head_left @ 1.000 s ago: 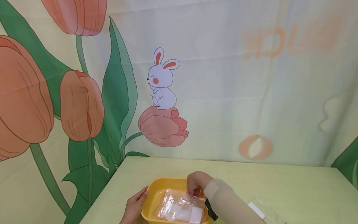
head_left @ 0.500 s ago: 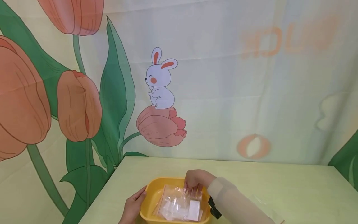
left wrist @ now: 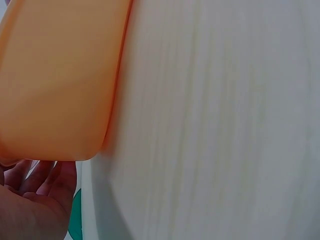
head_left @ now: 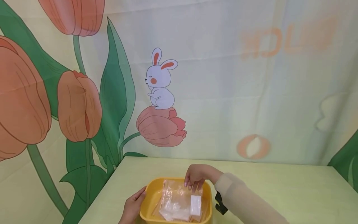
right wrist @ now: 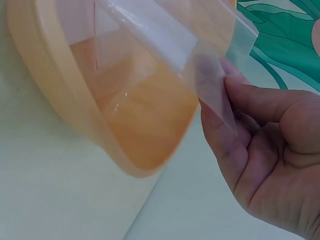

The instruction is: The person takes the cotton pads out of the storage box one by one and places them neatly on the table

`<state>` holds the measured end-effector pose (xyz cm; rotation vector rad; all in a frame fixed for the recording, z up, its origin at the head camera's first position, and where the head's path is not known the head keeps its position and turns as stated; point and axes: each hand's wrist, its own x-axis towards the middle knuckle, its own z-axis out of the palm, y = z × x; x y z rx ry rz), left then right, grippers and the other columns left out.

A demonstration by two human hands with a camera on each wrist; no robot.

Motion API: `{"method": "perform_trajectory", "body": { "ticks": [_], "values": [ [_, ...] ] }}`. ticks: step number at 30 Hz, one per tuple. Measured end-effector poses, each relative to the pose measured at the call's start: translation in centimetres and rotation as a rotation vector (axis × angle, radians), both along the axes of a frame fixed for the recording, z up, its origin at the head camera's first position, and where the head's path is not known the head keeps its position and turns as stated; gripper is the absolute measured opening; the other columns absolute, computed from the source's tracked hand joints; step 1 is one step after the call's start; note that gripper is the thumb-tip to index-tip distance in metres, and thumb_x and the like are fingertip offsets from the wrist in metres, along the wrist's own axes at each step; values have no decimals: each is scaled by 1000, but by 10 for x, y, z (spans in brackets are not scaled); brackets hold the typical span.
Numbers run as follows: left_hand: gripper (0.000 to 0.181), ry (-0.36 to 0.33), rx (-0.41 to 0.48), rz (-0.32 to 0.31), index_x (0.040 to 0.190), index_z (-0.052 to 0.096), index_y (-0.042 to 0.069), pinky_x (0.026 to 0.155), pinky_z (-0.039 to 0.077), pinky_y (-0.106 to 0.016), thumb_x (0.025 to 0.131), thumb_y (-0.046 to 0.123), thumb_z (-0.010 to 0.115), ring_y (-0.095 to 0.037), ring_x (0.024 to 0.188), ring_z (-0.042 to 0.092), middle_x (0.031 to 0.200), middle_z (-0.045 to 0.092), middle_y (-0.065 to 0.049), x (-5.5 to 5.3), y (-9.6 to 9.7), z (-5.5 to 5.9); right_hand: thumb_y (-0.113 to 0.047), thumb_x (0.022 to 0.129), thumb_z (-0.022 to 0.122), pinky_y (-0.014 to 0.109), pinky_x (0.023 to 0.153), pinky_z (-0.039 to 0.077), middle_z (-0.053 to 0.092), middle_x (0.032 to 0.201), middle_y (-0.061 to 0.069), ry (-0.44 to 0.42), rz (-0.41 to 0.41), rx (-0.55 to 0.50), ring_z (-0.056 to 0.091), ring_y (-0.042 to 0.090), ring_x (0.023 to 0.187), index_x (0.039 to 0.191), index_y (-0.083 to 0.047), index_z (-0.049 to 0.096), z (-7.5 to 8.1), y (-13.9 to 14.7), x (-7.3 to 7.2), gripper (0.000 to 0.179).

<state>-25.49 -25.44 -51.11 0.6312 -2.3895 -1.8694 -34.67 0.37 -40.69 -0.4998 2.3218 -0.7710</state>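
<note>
My left hand (head_left: 132, 207) holds the left side of a yellow plastic tub (head_left: 150, 199), its fingers against the outer wall. The left wrist view shows those fingers curled at the end of the tub (left wrist: 60, 90). Between thumb and fingers, my right hand (head_left: 197, 175) pinches the upper edge of a clear plastic zip bag (head_left: 176, 191). A white label (head_left: 195, 205) shows on this bag. In the right wrist view the bag (right wrist: 150, 37) slants up out of the tub, its corner at my fingertips. Several other clear bags lie beneath it.
The tub stands on a pale green table (head_left: 251, 174) near its front. Behind rises a cloth backdrop (head_left: 212, 109) printed with tulips and a rabbit. A black strap (head_left: 221, 203) hangs at my right wrist, and a beige sleeve (head_left: 243, 196) crosses the table's right side.
My right hand has moved up and away, drawing the bag's edge higher toward the tub's far rim. The left hand stays put. A clear bag on the table at right has dropped from sight.
</note>
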Motion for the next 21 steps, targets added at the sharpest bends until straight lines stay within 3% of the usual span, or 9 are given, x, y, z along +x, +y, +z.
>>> {"method": "perform_trajectory", "body": {
  "ticks": [8,21],
  "values": [
    [48,-10,10,-1,149,48,1,115,47,-54,110,29,49,-45,148,40,157,43,-22,-1,0,0,-2,100,60,17,52,56,66,73,1,1,-12,-85,65,10,61,90,-6,73,5,12,1,17],
    [47,-9,16,10,149,48,1,115,47,-53,110,27,49,-44,148,40,157,43,-22,-1,0,1,-3,101,58,16,57,55,66,79,0,9,-44,-230,62,10,67,106,-2,73,7,49,4,15]
  ]
}}
